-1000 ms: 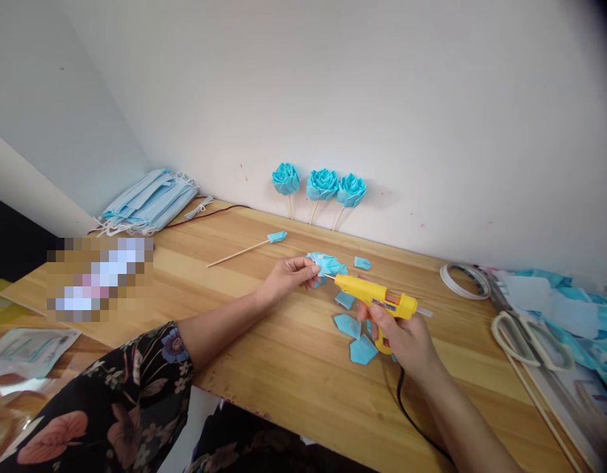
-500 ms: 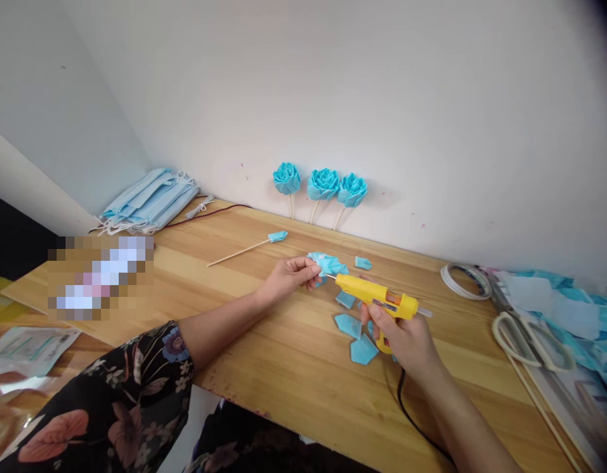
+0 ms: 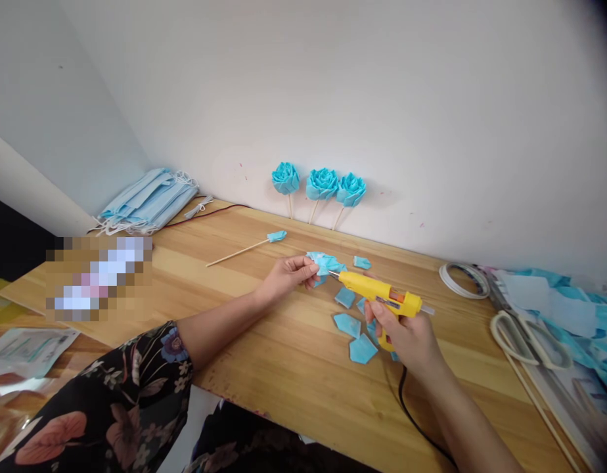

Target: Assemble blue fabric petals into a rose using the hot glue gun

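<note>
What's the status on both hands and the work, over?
Left hand pinching folded blue piece. Right hand gripping yellow glue gun, nozzle at that piece. Loose blue cutouts nearby, not blocking.

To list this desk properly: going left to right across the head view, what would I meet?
Flat whitish packet, stack of pale-blue face masks, thin pale stick with blue fabric tip, folded light-blue fabric piece in the left hand, yellow plastic glue gun, white ring-shaped roll, cream-handled metal scissors.

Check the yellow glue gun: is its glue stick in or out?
In: the translucent glue stick protrudes from the rear of the yellow glue gun, gripped in the right hand. Its length inside is hidden.
</note>
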`<state>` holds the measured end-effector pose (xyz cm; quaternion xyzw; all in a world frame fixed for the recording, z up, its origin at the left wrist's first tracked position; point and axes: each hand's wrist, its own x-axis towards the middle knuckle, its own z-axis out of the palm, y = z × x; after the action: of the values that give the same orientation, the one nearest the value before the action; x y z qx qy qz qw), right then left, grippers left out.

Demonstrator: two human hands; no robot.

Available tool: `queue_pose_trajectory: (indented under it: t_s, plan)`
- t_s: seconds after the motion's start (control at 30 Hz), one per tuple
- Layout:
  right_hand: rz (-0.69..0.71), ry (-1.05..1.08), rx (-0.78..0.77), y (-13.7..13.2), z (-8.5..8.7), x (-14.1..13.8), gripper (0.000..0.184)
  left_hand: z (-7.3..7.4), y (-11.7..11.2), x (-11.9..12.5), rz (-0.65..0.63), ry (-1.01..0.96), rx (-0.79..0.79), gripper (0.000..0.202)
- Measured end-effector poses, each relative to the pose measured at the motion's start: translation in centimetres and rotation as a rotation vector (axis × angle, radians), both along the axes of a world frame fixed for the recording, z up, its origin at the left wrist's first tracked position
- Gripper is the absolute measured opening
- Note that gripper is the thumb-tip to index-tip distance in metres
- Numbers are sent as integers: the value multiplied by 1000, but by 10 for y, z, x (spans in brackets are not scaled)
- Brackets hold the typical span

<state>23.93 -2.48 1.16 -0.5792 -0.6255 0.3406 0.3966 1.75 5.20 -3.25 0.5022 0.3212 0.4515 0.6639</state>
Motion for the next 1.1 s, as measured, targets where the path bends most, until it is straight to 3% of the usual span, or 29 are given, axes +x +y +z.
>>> queue_pose_trajectory:
  t_s: [0.57,0.77,1.0,1.1]
  plan:
    - [-18,79,-38,2,-9,7,36,1,-1,-2,-6,7,23,46]
    - [-20,-7,-14,1,-12,11,35,3,-2,-3,-5,32,24,46]
    - [-128,-142,132,7,-15,17,51,7,-2,-4,100,84,76,42]
    - [-169,-190,143,14,-19,30,61,11,2,-8,114,163,204,41]
